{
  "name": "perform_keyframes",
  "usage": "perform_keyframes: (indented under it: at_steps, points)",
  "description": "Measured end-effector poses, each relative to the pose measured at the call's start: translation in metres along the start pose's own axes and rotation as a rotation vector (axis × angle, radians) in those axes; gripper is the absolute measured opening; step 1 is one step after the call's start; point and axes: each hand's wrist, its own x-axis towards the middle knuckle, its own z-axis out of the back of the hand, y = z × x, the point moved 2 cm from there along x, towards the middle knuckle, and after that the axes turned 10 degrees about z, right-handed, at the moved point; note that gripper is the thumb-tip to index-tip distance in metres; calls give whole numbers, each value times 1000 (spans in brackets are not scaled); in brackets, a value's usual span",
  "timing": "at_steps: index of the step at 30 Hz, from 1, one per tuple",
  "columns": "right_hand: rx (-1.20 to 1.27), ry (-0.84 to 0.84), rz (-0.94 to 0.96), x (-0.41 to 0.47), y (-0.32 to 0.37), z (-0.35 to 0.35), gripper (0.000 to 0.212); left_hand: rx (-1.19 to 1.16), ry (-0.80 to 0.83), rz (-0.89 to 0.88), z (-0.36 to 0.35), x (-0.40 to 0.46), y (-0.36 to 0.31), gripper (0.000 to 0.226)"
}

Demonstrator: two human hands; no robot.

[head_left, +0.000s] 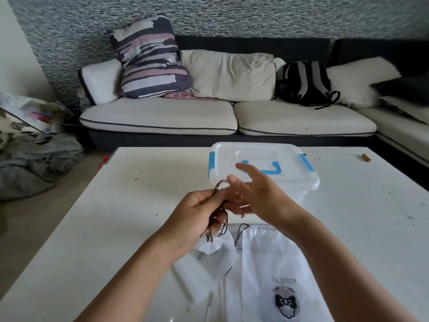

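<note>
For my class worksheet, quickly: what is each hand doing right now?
Left hand: fingers curled, gripping the dark cord.
Right hand: open, fingers straight, gripping nothing.

1. Dark brown cord [223, 220] in the fingers [214, 199].
2. White drawstring bag [267, 259] beneath them, with a black bow logo.
3. Clear storage box [299, 180] just beyond them, with blue latches.
4. Cushion [151, 59] far beyond them, striped navy, pink and white.

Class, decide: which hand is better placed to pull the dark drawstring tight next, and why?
Left, probably. The left hand grips the dark drawstring above the white bag, fingers curled round it. The right hand has its fingers stretched out beside it, plainly holding nothing.
</note>
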Motion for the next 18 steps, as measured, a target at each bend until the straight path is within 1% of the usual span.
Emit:
perform_keyframes:
  at_steps: [1, 2, 4, 5, 7, 8, 9, 10, 12, 13, 14, 15, 17, 18]
  points:
    - [-3, 8, -52, 0, -4, 4, 47, -51, -10, 3, 3, 1, 0, 35]
    - [-23, 13, -61, 0, -7, 6, 38, -88, -11, 8, 5, 3, -2, 35]
    - [-51, -8, -14, 1, -9, 11, 16, -136, -30, 19, 8, 5, -2, 36]
    - [-57, -40, 6, 1, -9, 12, 10, -150, -69, 24, 10, 7, -3, 35]
    - [-46, -103, -4, 2, -6, 14, 7, -160, -175, 28, 15, 10, -2, 34]
    - [-8, -108, -23, 1, -4, 14, 6, -165, -219, 27, 17, 11, -3, 33]
    - [45, -91, -57, 0, -2, 14, 7, -188, -246, 27, 19, 12, -2, 32]
    - [88, -47, -104, -2, -1, 13, 15, -232, -250, 39, 19, 11, -3, 31]
    - [108, 78, -194, -7, -2, 9, 38, -342, -190, 62, 19, 8, -5, 30]
    - [93, 140, -220, -9, -2, 5, 45, -388, -138, 73, 19, 6, -5, 30]
    - [83, 193, -225, -10, -4, 1, 44, -413, -79, 85, 17, 4, -7, 30]
    - [81, 229, -216, -10, -6, -3, 36, -413, -30, 90, 16, 2, -8, 31]
    - [81, 255, -200, -9, -8, -8, 18, -348, 25, 87, 13, 0, -9, 32]
    - [61, 254, -202, -9, -9, -9, 13, -300, 32, 79, 13, 1, -10, 33]
